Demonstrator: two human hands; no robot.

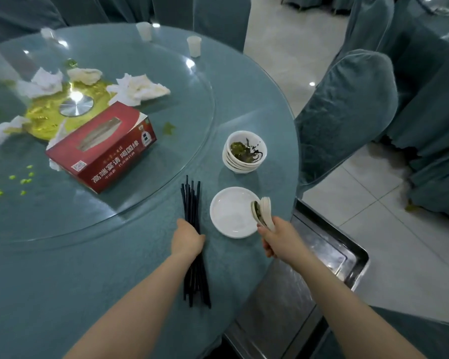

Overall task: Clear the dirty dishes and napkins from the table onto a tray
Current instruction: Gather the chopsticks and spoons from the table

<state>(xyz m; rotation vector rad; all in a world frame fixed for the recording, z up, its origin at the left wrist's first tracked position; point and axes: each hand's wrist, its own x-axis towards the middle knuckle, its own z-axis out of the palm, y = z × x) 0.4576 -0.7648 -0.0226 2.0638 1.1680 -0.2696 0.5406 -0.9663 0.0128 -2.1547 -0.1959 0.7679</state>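
Note:
My left hand (188,238) grips a bundle of dark chopsticks (191,200) lying on the teal table. My right hand (276,239) holds several stacked white spoons (263,212) over the right edge of a white plate (231,212). Behind the plate stands a stack of white bowls (244,154) with green and dark food scraps in the top one. Crumpled white napkins (138,89) lie on the glass turntable (114,200), with more napkins (47,81) to the left. A metal tray (322,257) sits below the table's edge at the right.
A red tissue box (101,149) rests on the turntable. Small white cups (194,45) stand at the far rim. Green food bits (24,181) are scattered at the left. Chairs in teal covers (347,110) ring the table; tiled floor lies to the right.

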